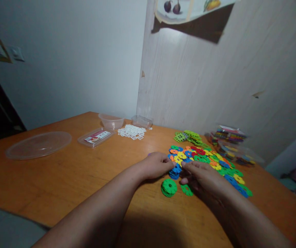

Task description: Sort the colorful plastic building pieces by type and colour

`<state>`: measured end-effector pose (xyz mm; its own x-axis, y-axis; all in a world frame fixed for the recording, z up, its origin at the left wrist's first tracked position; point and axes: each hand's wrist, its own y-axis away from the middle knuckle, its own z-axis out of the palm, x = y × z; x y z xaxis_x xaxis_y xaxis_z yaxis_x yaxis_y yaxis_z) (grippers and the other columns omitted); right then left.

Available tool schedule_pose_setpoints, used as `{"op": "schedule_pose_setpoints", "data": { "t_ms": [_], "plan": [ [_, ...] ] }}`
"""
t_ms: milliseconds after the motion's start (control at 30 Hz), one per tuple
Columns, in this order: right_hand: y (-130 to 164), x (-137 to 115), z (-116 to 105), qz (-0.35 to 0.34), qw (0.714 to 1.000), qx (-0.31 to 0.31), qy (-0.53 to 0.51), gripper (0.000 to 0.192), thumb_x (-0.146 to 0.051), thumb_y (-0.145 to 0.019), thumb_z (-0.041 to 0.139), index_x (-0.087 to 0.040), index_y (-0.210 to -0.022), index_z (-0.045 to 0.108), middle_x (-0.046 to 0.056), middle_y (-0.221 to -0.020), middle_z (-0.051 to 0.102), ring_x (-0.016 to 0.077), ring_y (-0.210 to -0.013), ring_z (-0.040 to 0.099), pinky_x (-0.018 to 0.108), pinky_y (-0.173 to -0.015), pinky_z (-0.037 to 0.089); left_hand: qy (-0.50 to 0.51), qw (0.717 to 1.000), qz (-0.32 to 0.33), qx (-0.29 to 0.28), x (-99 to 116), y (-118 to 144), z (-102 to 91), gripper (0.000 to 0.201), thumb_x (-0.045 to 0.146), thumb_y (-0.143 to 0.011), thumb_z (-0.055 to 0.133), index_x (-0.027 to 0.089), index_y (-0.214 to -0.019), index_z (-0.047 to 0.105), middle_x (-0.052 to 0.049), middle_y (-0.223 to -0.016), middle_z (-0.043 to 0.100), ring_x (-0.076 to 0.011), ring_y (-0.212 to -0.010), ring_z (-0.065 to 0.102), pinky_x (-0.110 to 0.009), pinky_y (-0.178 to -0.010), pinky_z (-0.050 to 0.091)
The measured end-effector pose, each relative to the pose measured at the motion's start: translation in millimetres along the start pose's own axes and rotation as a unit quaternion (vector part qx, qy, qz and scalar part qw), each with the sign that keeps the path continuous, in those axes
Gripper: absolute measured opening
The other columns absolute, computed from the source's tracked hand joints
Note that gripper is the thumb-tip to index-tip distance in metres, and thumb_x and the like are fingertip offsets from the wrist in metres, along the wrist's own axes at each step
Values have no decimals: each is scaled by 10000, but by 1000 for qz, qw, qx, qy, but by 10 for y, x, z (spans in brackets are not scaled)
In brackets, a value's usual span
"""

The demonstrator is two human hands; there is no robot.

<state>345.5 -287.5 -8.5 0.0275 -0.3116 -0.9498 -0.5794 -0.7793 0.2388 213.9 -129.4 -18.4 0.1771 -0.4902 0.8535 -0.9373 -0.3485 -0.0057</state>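
A small stack of blue notched plastic discs [174, 173] stands on the table between my two hands. My left hand [159, 165] is closed, with its fingertips at the upper left edge of the blue discs. From the other side, the curled fingers of my right hand [201, 174] meet the right edge of the same stack; its inner fingers are partly hidden. Just in front sits a stack of green notched discs [169, 187]. One loose green disc [186, 190] lies under my right hand. Beyond both hands spreads a pile of mixed coloured discs [202, 158].
Yellow-green lattice pieces [189, 136] and white square frames [131, 131] lie farther back. A clear bowl [111, 121], a clear tray [142, 120], a labelled lid [96, 137] and a large round lid [39, 144] are leftward. Clear containers of pieces [237, 153] stand right, by the wall.
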Motion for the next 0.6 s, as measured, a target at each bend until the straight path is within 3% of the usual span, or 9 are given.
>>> {"op": "schedule_pose_setpoints", "data": {
  "t_ms": [133, 267, 367, 600],
  "plan": [
    [-22, -23, 43, -4, 1000, -10, 20, 305, -449, -877, 626, -168, -758, 617, 54, -651, 688, 99, -464, 566, 183, -374, 249, 26, 999, -24, -10, -5, 0, -9, 382, 514, -839, 539, 148, -828, 644, -14, -636, 582, -107, -528, 465, -229, -470, 308],
    [-73, -25, 80, -31, 998, -37, 25, 287, -436, -832, 661, -163, -748, 636, 70, -741, 721, 130, -566, 654, 199, -451, 371, 36, 997, -70, -13, 4, 27, -58, 304, 446, -809, 559, 152, -792, 631, -18, -602, 589, -103, -473, 457, -225, -424, 283],
    [-105, -57, 106, -29, 997, -63, 33, 272, -410, -804, 676, -165, -696, 627, 68, -698, 716, 129, -556, 646, 212, -501, 422, 54, 994, -97, -16, 9, 49, -101, 257, 397, -791, 553, 151, -750, 617, -20, -582, 588, -94, -432, 430, -224, -402, 268],
    [-138, -264, 178, 5, 986, -117, 115, 268, -406, -823, 635, -156, -724, 643, 51, -631, 693, 83, -471, 539, 190, -436, 305, 26, 993, -106, -38, 34, 97, -229, 226, 343, -746, 566, 140, -674, 634, -43, -584, 607, -102, -474, 489, -214, -420, 322]
  ]
}}
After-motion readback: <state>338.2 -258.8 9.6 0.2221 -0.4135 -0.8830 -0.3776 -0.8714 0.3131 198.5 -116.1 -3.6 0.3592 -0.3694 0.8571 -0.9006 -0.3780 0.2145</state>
